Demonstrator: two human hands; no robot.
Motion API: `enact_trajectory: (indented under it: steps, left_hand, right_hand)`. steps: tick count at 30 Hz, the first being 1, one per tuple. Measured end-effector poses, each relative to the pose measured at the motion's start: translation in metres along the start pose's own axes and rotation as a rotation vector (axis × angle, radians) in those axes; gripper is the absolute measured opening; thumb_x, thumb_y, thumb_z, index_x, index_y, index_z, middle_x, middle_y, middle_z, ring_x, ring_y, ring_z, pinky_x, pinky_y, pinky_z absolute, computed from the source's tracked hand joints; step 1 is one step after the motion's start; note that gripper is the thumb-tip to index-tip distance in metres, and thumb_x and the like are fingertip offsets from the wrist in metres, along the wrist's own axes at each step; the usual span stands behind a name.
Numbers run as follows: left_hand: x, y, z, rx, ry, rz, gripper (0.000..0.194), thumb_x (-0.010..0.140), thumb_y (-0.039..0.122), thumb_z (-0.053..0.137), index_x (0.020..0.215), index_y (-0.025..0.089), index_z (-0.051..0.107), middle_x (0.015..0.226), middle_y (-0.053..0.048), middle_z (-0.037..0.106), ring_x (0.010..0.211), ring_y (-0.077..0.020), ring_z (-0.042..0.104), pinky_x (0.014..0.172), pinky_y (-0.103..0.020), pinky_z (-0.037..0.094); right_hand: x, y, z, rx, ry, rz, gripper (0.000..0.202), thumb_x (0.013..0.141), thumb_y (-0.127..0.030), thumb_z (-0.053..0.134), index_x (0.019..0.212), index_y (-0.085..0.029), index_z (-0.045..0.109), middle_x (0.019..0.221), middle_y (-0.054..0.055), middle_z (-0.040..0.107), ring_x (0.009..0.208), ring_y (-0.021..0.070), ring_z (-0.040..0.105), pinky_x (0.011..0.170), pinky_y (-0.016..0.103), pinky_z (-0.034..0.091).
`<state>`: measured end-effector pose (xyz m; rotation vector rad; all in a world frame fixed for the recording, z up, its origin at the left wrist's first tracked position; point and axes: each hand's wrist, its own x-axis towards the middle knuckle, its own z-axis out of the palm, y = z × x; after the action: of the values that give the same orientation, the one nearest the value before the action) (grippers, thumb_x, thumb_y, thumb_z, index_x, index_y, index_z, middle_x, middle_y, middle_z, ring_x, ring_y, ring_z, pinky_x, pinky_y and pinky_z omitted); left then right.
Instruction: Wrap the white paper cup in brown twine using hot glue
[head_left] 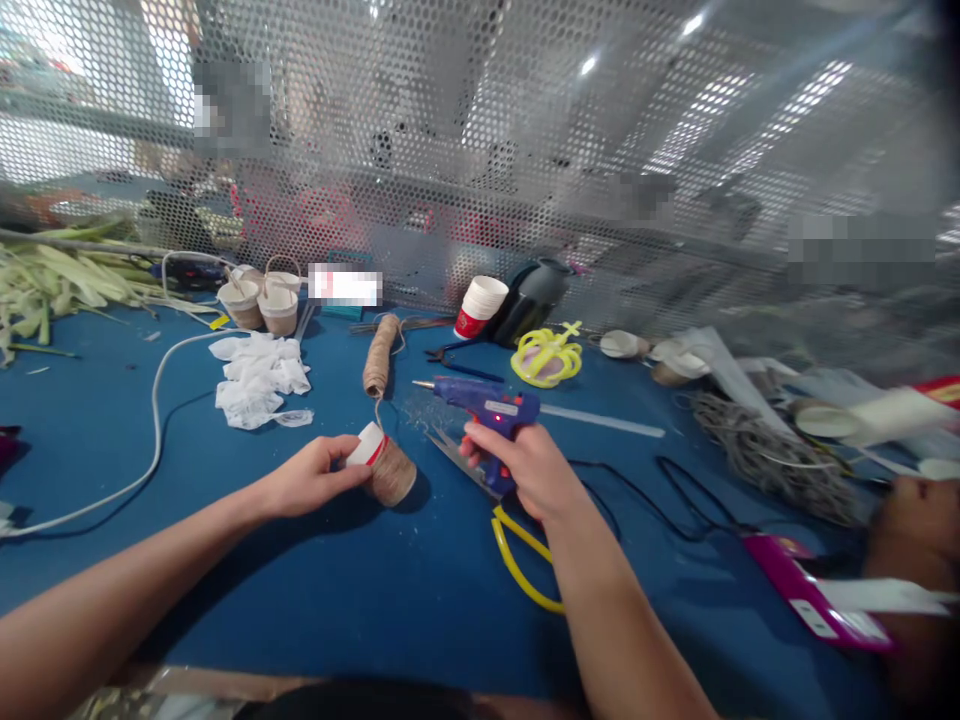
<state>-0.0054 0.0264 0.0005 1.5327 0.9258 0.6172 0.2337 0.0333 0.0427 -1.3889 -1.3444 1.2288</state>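
Observation:
My left hand grips a paper cup by its white and red end; brown twine wraps the rest of it. From the cup a strand runs up to a spool of twine lying on the blue table. In my right hand is a blue hot glue gun, its small red light lit and its nozzle pointing left, above and to the right of the cup, apart from it. Under the glue gun lie scissors with yellow handles, their blades partly hidden by my right hand.
Twine-wrapped cups and crumpled white lace sit at left. Stacked paper cups, pliers, a yellow crown-shaped piece and a glue stick lie behind. A purple power strip and grey cord bundle are at right, near another person's hand.

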Motion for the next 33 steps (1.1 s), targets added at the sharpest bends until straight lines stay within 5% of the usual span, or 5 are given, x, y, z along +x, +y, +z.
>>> enact_trajectory:
  steps: [9,21,24,30,33]
  left_hand:
    - [-0.006,0.016,0.01,0.078,-0.2,0.185,0.027,0.084,0.032,0.044,0.093,0.012,0.059,0.094,-0.008,0.058,0.086,-0.0178,0.052,0.081,-0.028,0.042]
    - [-0.012,0.026,0.029,0.071,-0.392,0.298,0.02,0.083,0.025,0.046,0.082,0.011,0.06,0.087,-0.009,0.057,0.081,-0.0171,0.052,0.077,-0.028,0.043]
    - [-0.014,0.027,0.027,0.024,-0.355,0.314,0.02,0.084,0.027,0.047,0.08,0.012,0.059,0.09,-0.008,0.055,0.083,-0.0167,0.052,0.079,-0.028,0.043]
    - [-0.011,0.018,0.011,0.004,-0.08,0.361,0.021,0.084,0.028,0.047,0.082,0.012,0.061,0.104,-0.009,0.051,0.101,-0.0192,0.046,0.094,-0.03,0.034]
    - [-0.002,0.006,0.001,0.034,0.067,0.339,0.022,0.084,0.03,0.047,0.085,0.013,0.06,0.101,-0.009,0.05,0.098,-0.0188,0.047,0.091,-0.03,0.036]
  right_hand:
    - [-0.002,0.013,0.032,0.417,-0.24,0.096,0.026,0.069,-0.027,0.065,0.093,-0.02,0.064,0.103,0.005,0.064,0.091,0.021,0.063,0.083,0.038,0.047]
    - [-0.001,0.008,0.05,0.474,-0.451,-0.009,0.02,0.075,-0.027,0.059,0.093,-0.02,0.065,0.099,0.004,0.066,0.099,0.0184,0.059,0.095,0.039,0.039]
    - [0.004,0.007,0.053,0.448,-0.417,0.034,0.023,0.072,-0.025,0.062,0.095,-0.019,0.063,0.101,0.005,0.066,0.099,0.0189,0.06,0.096,0.039,0.039]
    - [0.011,0.007,0.036,0.391,-0.047,0.052,0.023,0.069,-0.025,0.064,0.091,-0.018,0.062,0.107,0.006,0.062,0.087,0.0188,0.063,0.078,0.033,0.051]
    - [0.002,0.001,0.024,0.143,-0.004,-0.053,0.022,0.072,-0.029,0.061,0.089,-0.016,0.061,0.081,0.005,0.066,0.065,0.0137,0.062,0.057,0.026,0.051]
